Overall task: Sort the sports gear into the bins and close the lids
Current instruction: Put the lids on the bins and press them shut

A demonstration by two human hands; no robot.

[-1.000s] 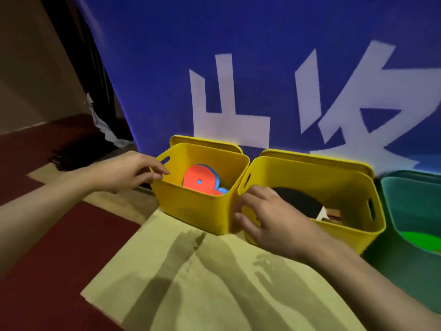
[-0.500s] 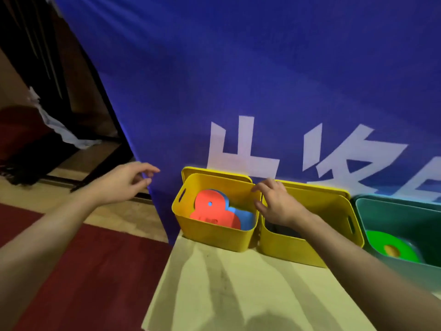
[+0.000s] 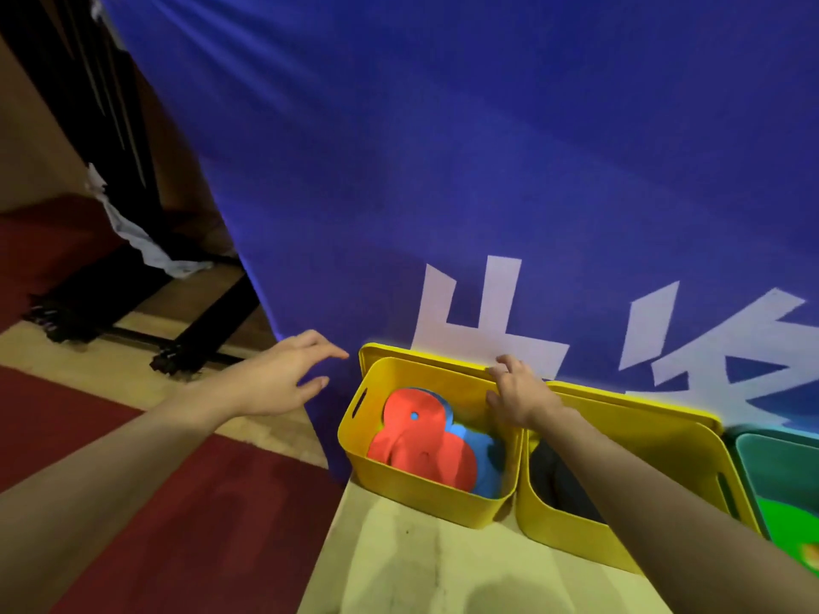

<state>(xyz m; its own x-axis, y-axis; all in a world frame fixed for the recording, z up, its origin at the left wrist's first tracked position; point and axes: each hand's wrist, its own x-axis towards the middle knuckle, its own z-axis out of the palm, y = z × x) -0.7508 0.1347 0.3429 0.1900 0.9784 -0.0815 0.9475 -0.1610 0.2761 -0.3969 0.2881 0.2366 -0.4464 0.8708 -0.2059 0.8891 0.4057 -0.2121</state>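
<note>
Blue banner (image 3: 443,148) backs yellow bin (image 3: 421,489); right hand (image 3: 514,394) pinches its lid (image 3: 425,358), left hand (image 3: 274,383) spread.

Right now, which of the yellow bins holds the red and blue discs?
The left yellow bin, nearest the left hand. The right yellow bin holds only something dark, partly hidden by the forearm.

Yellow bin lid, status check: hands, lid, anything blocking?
Right hand grips yellow lid standing behind small yellow bin. Left hand open, short of lid's left corner. Bin open, red and blue discs inside. No visible block.
</note>
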